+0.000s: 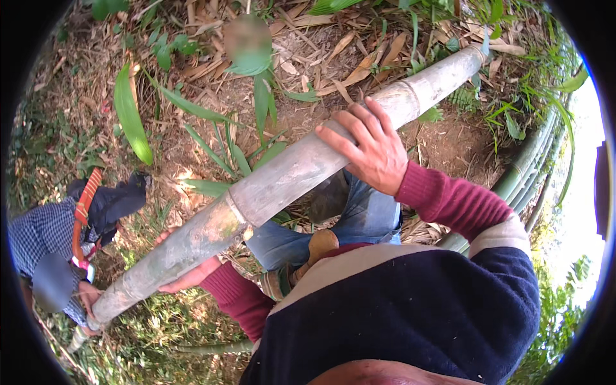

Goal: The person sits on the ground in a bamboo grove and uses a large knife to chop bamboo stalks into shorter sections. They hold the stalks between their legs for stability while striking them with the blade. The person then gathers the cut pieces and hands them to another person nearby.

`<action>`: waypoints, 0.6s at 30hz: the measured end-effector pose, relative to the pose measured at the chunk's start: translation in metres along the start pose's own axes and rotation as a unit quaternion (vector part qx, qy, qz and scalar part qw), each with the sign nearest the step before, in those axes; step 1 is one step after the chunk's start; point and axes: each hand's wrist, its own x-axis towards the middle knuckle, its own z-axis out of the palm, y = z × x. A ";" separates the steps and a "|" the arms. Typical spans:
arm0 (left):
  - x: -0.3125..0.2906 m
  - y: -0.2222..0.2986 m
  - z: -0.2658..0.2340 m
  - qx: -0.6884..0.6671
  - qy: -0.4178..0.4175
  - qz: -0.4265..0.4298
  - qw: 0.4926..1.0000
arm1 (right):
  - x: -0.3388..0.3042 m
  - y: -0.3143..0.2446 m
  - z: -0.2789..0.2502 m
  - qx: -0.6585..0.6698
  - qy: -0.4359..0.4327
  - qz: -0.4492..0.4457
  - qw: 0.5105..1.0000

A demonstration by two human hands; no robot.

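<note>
A thick, grey-green bamboo pole (282, 183) slants across in front of me, from the lower left to the upper right. My right hand (371, 149) lies over its upper part, fingers bent across the top and gripping it. From beneath, my left hand (191, 276) wraps round the lower part; fingertips show on the far side, and the pole hides the rest of the fingers. At the pole's lower left end, a co-worker's hands (88, 300) also hold it.
The co-worker, in a checked shirt (42, 224) with an orange strap (83, 208), bends over at the left. Several green bamboo poles (523, 170) lie at the right. Dry leaves (366, 64) and broad-leaved green plants (131, 115) cover the dirt ground beyond the pole.
</note>
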 end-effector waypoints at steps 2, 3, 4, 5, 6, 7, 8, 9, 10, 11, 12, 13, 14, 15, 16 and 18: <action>-0.009 0.003 0.014 0.116 0.127 0.054 0.984 | -0.018 0.001 0.024 -0.057 0.114 0.009 0.992; -0.004 0.011 0.003 0.164 0.132 0.093 0.973 | -0.024 0.000 0.033 -0.054 0.122 -0.002 0.991; -0.002 0.019 -0.022 -0.070 -0.063 -0.004 0.996 | -0.021 0.010 0.027 -0.061 0.142 -0.033 0.987; 0.007 0.014 -0.011 0.104 0.209 0.155 0.960 | -0.022 0.016 0.017 -0.046 0.135 -0.055 0.988; 0.001 0.016 -0.014 -0.061 -0.134 -0.042 0.988 | -0.026 0.028 0.001 -0.066 0.129 -0.069 0.987; -0.009 0.012 0.018 -0.003 -0.100 -0.009 0.995 | -0.023 0.034 -0.018 -0.067 0.148 -0.073 0.984; -0.017 -0.002 0.060 0.048 -0.010 0.043 0.998 | -0.027 0.038 -0.037 -0.058 0.161 -0.077 0.982; -0.022 -0.011 0.091 0.083 0.045 0.066 0.993 | -0.031 0.047 -0.053 -0.064 0.168 -0.077 0.981; -0.026 -0.015 0.114 0.099 0.066 0.078 0.990 | -0.035 0.055 -0.067 -0.065 0.174 -0.081 0.979; -0.028 -0.017 0.133 0.108 0.087 0.086 0.987 | -0.041 0.062 -0.084 -0.070 0.175 -0.088 0.978; -0.028 -0.014 0.148 0.111 0.101 0.101 0.984 | -0.036 0.068 -0.094 -0.073 0.170 -0.089 0.979; -0.023 -0.013 0.163 0.109 0.114 0.116 0.981 | -0.026 0.077 -0.104 -0.075 0.167 -0.098 0.978; -0.017 -0.005 0.173 0.104 0.125 0.133 0.978 | -0.008 0.077 -0.112 -0.073 0.162 -0.112 0.978; -0.014 0.006 0.183 0.095 0.134 0.151 0.975 | 0.019 0.081 -0.123 -0.069 0.155 -0.134 0.976; -0.009 0.022 0.188 0.077 0.143 0.174 0.971 | 0.057 0.078 -0.136 -0.070 0.155 -0.175 0.970; -0.017 0.014 0.201 0.062 0.123 0.114 0.984 | 0.120 0.070 -0.143 -0.033 0.103 -0.222 0.969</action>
